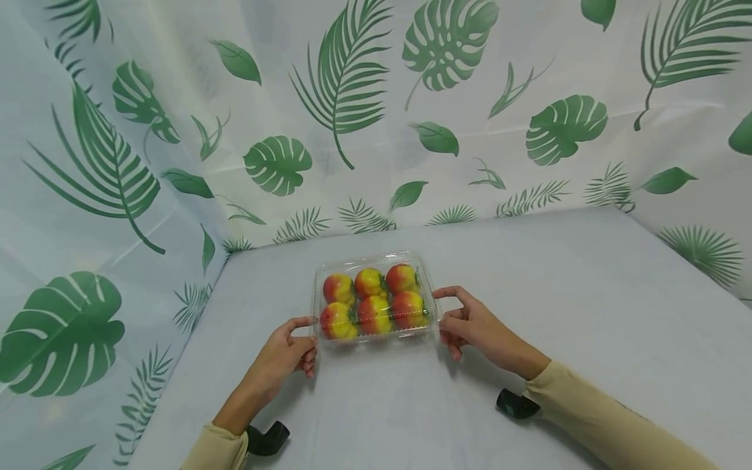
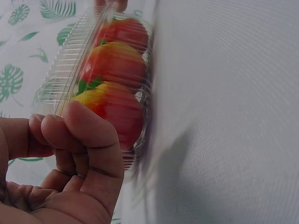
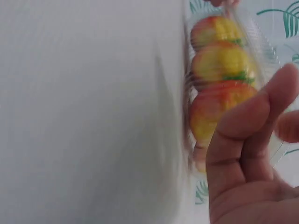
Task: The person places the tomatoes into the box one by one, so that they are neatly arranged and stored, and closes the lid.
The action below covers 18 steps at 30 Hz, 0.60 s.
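A clear plastic clamshell box (image 1: 376, 338) lies on the table, its lid down over several red-and-yellow round fruits (image 1: 375, 314) with bits of green leaf. They sit in two rows. At the box's left side, my left hand (image 1: 286, 354) touches the rim with an extended index finger; its other fingers are bent below. My right hand (image 1: 478, 329) does the same at the right rim, index finger out and the rest loosely curled. The left wrist view shows bent fingers (image 2: 100, 154) before the box's ribbed side. In the right wrist view, the fruits (image 3: 219, 102) look blurred.
A white cloth-like surface (image 1: 376, 405) covers the table. Behind and to the left hang white curtains (image 1: 376, 176) printed with green leaves. Black wrist devices (image 1: 517, 405) sit under both forearms, at the beige sleeves (image 1: 587, 405).
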Available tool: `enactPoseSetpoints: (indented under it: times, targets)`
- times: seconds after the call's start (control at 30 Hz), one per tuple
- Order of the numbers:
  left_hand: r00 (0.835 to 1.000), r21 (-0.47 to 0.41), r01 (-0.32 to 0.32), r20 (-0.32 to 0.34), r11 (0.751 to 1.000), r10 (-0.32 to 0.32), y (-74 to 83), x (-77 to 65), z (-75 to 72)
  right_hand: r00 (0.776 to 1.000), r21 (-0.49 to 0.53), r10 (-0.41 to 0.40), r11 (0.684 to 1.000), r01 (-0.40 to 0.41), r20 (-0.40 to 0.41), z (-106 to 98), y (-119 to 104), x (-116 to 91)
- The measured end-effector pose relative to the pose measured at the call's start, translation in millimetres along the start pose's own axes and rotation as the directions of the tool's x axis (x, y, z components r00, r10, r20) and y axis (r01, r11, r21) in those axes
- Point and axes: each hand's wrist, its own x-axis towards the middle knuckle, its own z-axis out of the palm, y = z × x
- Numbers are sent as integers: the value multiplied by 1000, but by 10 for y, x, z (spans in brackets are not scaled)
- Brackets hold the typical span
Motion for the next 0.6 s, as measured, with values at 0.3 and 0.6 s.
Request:
enactPoseSetpoints:
  times: [0.3,0.6]
  targets:
    - [1000,4,19,-22,1000,-19,1,4,12,999,3,6,1000,-5,-45,57,-8,-28]
    - [1000,7,15,-23,1000,-15,9,-10,21,999,15,-15,1000,16,-52,55,20,-25]
